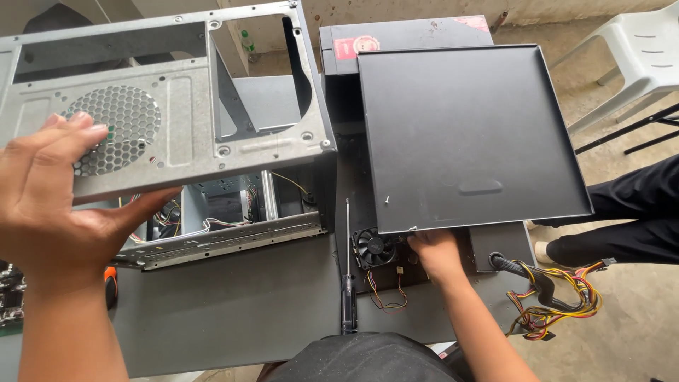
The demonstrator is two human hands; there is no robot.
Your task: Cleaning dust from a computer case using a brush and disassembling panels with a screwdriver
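Concrete floor (622,170) and rough wall behind; grey work table (233,311) across the lower frame. White plastic chair (636,56) at upper right, with a seated person's dark trouser legs (629,219) at the right edge.

Largest on table: bare metal computer case (205,120), tilted up toward the camera, perforated fan grille at its left, drive cage and loose wires visible through the open underside. Left hand (49,198) clamped on the case's left edge, thumb underneath, fingers spread over the grille; case propped by this grip.

Just right of case: black side panel (467,134), lying flat, far edge overlapping a dark box with a red label (403,39). One small silver screw (387,200) on the panel near its front left corner.

Right hand (435,251) at the panel's front edge, fingers curled down at the table just beside a small black cooling fan (375,247); whether anything is pinched between the fingers cannot be told.

Black power-supply cable bundle (552,290), yellow, red and black wires, trailing off the table's right corner. Long screwdriver (347,283) lying lengthwise between case and fan, black handle toward the camera. Orange-and-black tool (109,283) partly hidden behind left forearm.
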